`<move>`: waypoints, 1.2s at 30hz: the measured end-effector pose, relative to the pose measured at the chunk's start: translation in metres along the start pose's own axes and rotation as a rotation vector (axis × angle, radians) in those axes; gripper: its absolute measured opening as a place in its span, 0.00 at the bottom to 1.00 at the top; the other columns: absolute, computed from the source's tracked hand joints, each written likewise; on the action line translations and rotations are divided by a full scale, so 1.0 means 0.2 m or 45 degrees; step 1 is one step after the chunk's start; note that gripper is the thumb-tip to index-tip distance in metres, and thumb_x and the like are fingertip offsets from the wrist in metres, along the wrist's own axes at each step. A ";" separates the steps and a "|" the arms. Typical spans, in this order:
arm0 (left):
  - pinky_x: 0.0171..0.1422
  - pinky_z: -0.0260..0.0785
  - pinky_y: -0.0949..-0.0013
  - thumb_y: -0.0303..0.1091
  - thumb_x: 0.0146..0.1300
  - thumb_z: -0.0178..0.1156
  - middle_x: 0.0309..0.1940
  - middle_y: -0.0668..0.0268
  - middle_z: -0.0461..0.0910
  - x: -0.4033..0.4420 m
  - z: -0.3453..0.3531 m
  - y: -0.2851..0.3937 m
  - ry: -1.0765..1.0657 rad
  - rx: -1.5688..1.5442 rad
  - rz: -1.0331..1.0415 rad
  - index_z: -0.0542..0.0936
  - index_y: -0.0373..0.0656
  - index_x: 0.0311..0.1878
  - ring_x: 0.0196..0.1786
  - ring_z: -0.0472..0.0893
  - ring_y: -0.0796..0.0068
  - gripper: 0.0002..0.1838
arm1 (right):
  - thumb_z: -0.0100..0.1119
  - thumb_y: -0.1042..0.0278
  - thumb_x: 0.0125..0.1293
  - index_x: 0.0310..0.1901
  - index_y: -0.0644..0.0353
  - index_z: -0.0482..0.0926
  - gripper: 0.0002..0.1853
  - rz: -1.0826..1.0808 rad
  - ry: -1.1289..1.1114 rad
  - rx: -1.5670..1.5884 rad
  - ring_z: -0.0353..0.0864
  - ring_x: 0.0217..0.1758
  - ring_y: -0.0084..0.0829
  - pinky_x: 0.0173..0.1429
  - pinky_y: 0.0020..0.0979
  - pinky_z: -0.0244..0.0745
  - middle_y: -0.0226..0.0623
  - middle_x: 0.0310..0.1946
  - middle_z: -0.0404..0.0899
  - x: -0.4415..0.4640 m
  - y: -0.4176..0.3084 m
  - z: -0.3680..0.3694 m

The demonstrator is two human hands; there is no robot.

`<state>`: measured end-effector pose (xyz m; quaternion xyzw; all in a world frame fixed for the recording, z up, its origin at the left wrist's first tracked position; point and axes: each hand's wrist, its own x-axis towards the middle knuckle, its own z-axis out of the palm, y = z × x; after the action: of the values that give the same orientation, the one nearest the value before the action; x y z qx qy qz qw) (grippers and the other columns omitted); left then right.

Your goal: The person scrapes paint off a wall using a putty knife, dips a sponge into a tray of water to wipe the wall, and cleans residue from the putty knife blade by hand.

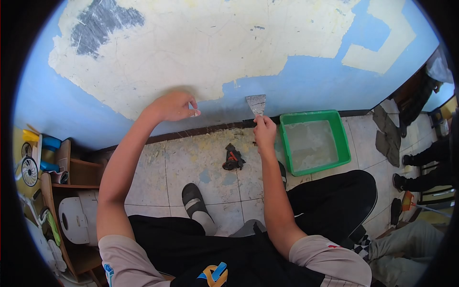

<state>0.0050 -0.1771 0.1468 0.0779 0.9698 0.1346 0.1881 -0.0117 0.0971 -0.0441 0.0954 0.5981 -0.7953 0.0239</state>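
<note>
In the head view, the wall [181,48] is smooth blue paint broken by a large, ragged-edged area of cream, faintly cracked surface, with a scuffed dark grey patch at upper left. Bits of flaked paint are strewn over the pale, square floor tiles [148,179], thickest along the foot of the wall. The scraper [256,104] has a flat metal blade, wide at its far edge and narrowing towards the handle, its face mottled with pale residue. The right hand [265,133] is closed around the handle, so the blade stands out beyond the fingers towards the blue lower wall; whether its edge touches the paint cannot be told. The left hand [174,106] is by the cream surface, well apart from the scraper, its fingers bent; something pale shows at the fingertips, but I cannot tell whether they pinch it. Just beside the right forearm is a green plastic tub [343,138], rectangular with rounded corners and a cloudy grey-white bottom. On the tiles between the two arms lies a crumpled dark bundle [233,159] with orange-red parts, near a dark slipper [193,197].
</note>
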 end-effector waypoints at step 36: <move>0.56 0.74 0.58 0.60 0.65 0.59 0.45 0.52 0.85 0.07 0.09 -0.04 -0.246 0.225 0.042 0.84 0.43 0.55 0.51 0.83 0.53 0.30 | 0.54 0.54 0.75 0.26 0.59 0.72 0.21 0.133 -0.049 -0.014 0.61 0.16 0.19 0.23 0.29 0.54 0.24 0.14 0.63 -0.14 0.09 0.17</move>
<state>-0.0020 -0.1781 0.1228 0.1226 0.9538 0.0436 0.2707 0.0147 0.0570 -0.0479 0.1109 0.5961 -0.7914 0.0775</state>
